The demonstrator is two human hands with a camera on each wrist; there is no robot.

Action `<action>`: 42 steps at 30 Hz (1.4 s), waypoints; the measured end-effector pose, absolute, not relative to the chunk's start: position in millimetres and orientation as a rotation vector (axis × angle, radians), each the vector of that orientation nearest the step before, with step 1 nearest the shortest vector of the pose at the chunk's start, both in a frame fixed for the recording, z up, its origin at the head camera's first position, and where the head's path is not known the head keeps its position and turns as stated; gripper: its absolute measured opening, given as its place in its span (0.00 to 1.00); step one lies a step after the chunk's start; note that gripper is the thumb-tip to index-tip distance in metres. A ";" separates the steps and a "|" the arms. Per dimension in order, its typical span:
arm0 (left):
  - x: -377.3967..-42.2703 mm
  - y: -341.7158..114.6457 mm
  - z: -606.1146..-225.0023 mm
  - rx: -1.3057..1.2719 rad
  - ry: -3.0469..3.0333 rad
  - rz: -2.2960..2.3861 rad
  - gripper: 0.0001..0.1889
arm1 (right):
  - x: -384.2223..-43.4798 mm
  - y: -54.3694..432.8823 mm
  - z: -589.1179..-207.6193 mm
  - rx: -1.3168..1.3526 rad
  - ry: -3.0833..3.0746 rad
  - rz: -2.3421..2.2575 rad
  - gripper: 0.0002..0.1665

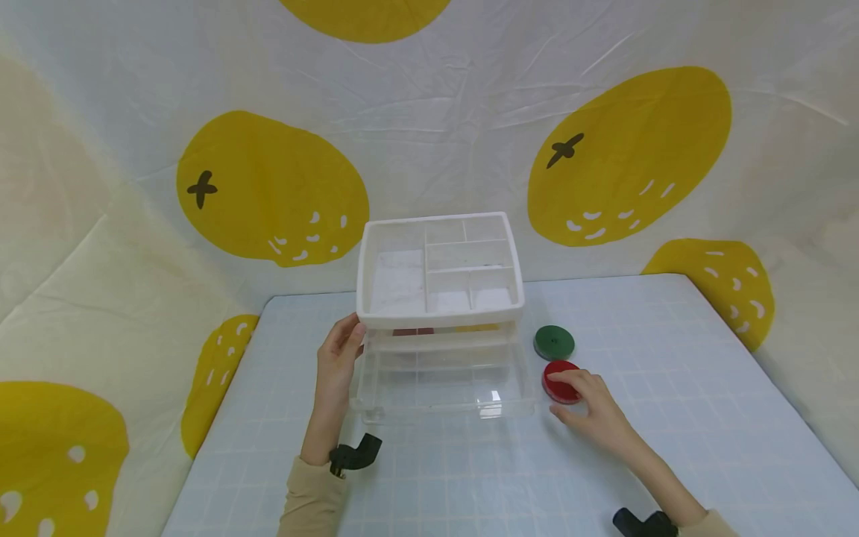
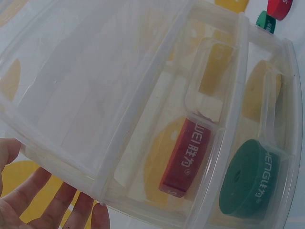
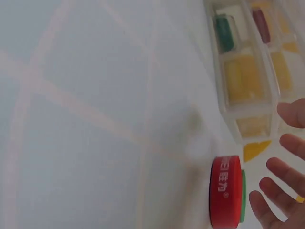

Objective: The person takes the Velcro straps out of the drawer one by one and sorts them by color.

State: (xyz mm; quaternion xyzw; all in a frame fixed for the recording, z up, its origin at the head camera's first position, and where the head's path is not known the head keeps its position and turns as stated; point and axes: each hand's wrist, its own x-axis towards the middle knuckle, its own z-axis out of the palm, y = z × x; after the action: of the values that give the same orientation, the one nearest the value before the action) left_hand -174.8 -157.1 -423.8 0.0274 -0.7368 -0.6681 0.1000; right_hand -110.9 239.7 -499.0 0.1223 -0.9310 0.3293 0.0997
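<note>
A storage box with a white compartment tray (image 1: 396, 280) on top stands at the back of the table, and a clear drawer (image 1: 443, 384) juts out of it. My left hand (image 1: 338, 354) touches the box's left side, fingers spread along the edge in the left wrist view. Through the clear fronts show a red tape roll (image 2: 187, 160) and a green tape roll (image 2: 248, 183). Right of the box, another red tape roll (image 1: 561, 389) lies on the table. My right hand (image 1: 593, 414) hovers beside it, fingers spread and apart from it in the right wrist view.
Another green tape roll (image 1: 554, 342) lies just behind the red one. Yellow items (image 3: 245, 78) sit inside the box. A pale checked cloth (image 1: 429, 477) covers the table. Behind it hangs a white curtain (image 1: 456, 134) with yellow fruit prints.
</note>
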 end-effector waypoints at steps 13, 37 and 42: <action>-174.2 -157.6 -422.0 0.107 -2.185 -1.957 0.20 | -81.2 195.5 -486.0 0.495 -2.841 1.220 0.19; -175.3 -157.3 -424.5 0.117 -2.190 -1.965 0.20 | -59.9 116.3 -455.3 0.809 -2.737 1.977 0.16; -174.1 -157.5 -422.9 0.121 -2.208 -1.957 0.20 | -62.1 105.2 -446.3 0.767 -2.651 2.234 0.19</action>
State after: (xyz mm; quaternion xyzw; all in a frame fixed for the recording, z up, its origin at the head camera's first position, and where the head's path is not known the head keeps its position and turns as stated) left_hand -174.1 -157.5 -422.9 0.0408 -0.7443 -0.6599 0.0942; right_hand -62.1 105.2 -446.3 0.2116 -0.7310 0.6162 -0.2031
